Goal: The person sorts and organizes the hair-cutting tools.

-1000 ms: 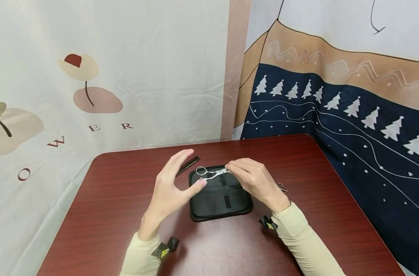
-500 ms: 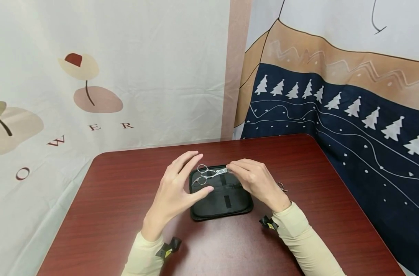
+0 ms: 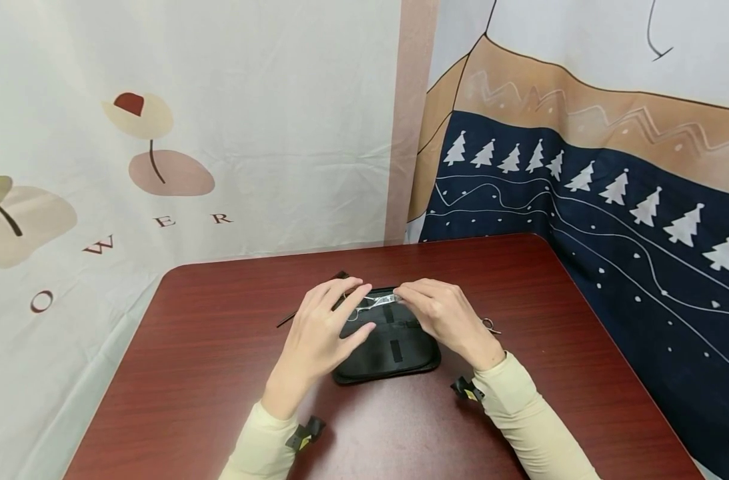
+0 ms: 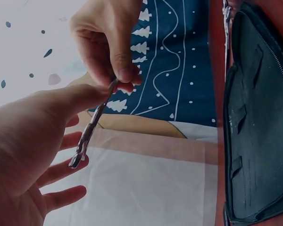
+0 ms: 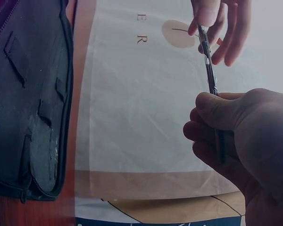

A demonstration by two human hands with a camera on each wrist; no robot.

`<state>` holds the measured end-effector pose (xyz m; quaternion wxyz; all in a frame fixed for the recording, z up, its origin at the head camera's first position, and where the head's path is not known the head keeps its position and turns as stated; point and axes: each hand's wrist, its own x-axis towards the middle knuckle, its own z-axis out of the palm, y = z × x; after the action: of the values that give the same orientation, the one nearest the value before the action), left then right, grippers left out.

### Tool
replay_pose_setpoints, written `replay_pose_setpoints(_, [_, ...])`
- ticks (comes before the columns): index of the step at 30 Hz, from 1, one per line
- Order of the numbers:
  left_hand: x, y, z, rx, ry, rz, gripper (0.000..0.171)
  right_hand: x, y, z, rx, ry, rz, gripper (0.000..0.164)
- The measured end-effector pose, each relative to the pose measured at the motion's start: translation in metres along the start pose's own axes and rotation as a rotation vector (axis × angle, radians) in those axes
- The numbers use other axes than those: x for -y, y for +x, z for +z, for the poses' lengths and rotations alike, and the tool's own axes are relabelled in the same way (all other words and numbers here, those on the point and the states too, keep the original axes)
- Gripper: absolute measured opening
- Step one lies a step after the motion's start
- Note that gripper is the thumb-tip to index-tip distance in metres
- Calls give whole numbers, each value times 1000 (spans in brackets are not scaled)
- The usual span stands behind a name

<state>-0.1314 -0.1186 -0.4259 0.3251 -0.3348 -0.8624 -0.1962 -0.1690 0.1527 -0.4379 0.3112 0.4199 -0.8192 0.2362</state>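
Observation:
My right hand (image 3: 443, 316) pinches a pair of silver scissors (image 3: 383, 302) by the blade end, above the black zip case (image 3: 376, 357). The finger loops point left, towards my left hand (image 3: 321, 333), whose thumb and fingers are spread around them. In the left wrist view the scissors (image 4: 90, 132) appear edge-on, running between the left thumb and fingers. The right wrist view shows the scissors (image 5: 209, 63) with the blades partly hidden in the right hand's curled fingers. In the head view my left fingers cover part of the loops.
Beneath everything is a reddish-brown table (image 3: 208, 347). A slim black tool (image 3: 287, 319) with a thin tail lies behind my left hand, partly hidden. Another metal finger loop (image 3: 489, 325) shows beside my right wrist. Printed cloths (image 3: 304, 133) hang behind the table.
My left hand has moved right and slightly down, from beside the scissors' loops to around them, its fingers still spread. The right hand and scissors have barely moved.

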Motion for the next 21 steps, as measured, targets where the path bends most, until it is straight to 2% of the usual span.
replay_pose_setpoints(9, [2,-1,4,-3,41,11,41,1,0,2,12,-16,-17,24])
replay_pose_setpoints(21, [4,-4,6,4,7,-13,29,4,1,3,47,-38,-24,28])
